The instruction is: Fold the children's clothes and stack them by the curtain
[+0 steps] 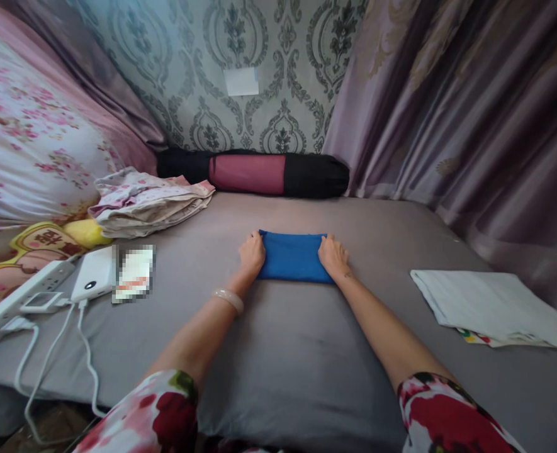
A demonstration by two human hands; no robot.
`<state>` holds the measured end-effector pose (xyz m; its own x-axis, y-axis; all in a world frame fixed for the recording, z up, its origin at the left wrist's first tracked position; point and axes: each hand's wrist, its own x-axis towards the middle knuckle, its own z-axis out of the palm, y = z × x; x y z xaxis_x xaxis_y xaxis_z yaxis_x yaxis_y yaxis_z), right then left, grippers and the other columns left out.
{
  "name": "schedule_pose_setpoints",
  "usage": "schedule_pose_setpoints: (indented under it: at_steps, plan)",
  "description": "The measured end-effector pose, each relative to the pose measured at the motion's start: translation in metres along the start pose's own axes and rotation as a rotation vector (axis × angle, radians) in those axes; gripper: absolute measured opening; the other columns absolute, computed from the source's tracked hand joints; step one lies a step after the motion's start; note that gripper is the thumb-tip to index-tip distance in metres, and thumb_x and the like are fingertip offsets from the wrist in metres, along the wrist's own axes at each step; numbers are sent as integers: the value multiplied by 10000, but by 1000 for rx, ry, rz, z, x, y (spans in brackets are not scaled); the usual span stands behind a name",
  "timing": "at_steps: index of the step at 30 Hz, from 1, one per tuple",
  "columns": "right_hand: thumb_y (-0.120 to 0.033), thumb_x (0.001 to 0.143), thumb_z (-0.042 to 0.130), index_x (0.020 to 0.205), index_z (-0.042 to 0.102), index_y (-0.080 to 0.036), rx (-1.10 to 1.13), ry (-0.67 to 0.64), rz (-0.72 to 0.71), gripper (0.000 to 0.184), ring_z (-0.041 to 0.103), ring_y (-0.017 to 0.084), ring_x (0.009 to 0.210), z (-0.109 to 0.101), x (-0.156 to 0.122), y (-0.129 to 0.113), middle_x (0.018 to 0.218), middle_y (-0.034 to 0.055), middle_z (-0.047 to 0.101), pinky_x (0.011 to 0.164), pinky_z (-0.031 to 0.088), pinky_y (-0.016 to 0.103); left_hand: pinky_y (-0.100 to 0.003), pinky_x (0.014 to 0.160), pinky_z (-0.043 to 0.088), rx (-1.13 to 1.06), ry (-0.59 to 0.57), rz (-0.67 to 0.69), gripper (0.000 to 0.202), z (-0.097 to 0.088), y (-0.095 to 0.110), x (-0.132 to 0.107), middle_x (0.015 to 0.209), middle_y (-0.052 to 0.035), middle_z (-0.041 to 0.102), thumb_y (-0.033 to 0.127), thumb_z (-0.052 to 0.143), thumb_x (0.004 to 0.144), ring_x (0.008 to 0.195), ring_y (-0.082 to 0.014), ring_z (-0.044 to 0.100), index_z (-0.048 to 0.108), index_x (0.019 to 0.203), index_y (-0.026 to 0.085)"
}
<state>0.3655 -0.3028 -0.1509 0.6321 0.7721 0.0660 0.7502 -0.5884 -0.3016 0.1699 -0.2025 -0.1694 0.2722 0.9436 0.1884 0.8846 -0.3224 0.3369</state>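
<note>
One blue cloth [293, 257] on grey sheeting [287, 352]; left hand [252, 255] grips one end; right hand [333, 257], the other.

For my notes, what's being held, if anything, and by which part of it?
The blue cloth, by its short ends near the far corners: left end in the left grip, right in the right grip.

Long roll [247, 175] (black and pink) below patterned wallpaper [285, 82]
</note>
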Motion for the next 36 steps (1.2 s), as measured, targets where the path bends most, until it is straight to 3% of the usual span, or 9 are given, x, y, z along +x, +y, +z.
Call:
schedule_pose_setpoints:
  at_steps: [5, 11, 17, 23, 26, 29, 33, 36]
  plan:
    - [-314, 1008, 235, 1199, 546, -48, 1, 10, 53, 452, 654, 340, 1035, 3, 1, -1, 1035, 277, 666, 884, 463, 465, -391, 752, 503, 43, -18, -47, 370, 1, 2, 1, 1025, -232, 662, 317, 275, 990, 905, -306, 683, 551, 1100, 98]
    - [-313, 993, 334, 1150, 575, -55, 0, 11, 158, 387, 653, 313, 1036, 0, 3, -5, 1050, 247, 670, 887, 464, 411, -390, 808, 501, 92, -27, -172, 374, -2, 7, 3, 1046, -212, 679, 341, 307, 977, 967, -309, 674, 577, 1088, 108]
    - [-297, 989, 334, 1182, 546, -47, 39, 27, 189, 380, 649, 313, 1041, 5, 3, -8, 1027, 245, 674, 887, 457, 413, -377, 808, 500, 92, -34, -203, 376, -4, 8, 5, 1049, -204, 686, 351, 341, 959, 981, -306, 670, 592, 1096, 107]
    - [-326, 988, 318, 1197, 556, -46, 53, -76, 158, 423, 635, 321, 1056, -8, 4, -2, 1078, 249, 661, 880, 456, 424, -377, 830, 494, 30, -68, -218, 455, -15, 5, 4, 1103, -199, 664, 443, 320, 961, 1020, -307, 647, 586, 1113, 107]
    - [-311, 987, 300, 1183, 564, -36, -2, 27, 90, 428, 618, 322, 1070, -13, -3, -8, 1103, 261, 639, 898, 436, 419, -380, 902, 465, 78, 59, -105, 489, -22, 9, -7, 1155, -218, 618, 459, 314, 962, 1090, -309, 600, 575, 1113, 74]
    - [-267, 975, 282, 1216, 562, -60, -78, 145, -145, 424, 540, 322, 1179, -8, -17, -22, 1259, 250, 571, 977, 378, 437, -404, 1000, 409, 129, 72, 152, 505, -22, 22, -22, 1267, -212, 565, 461, 337, 955, 1206, -316, 518, 555, 1192, 72]
    - [-262, 944, 321, 1410, 449, -153, -145, 64, -524, 495, 283, 301, 1401, 7, -31, -37, 1519, 135, 363, 1129, 184, 512, -472, 1146, 235, 184, -61, 428, 540, -7, 37, -33, 1508, -151, 378, 388, 352, 947, 1412, -319, 279, 423, 1402, 105]
    - [-277, 939, 316, 1473, 374, -187, -158, -22, -561, 545, 201, 297, 1439, 17, -32, -36, 1569, 91, 275, 1144, 119, 566, -506, 1176, 145, 205, -98, 455, 540, 5, 37, -33, 1541, -115, 339, 352, 293, 960, 1450, -305, 201, 390, 1444, 133]
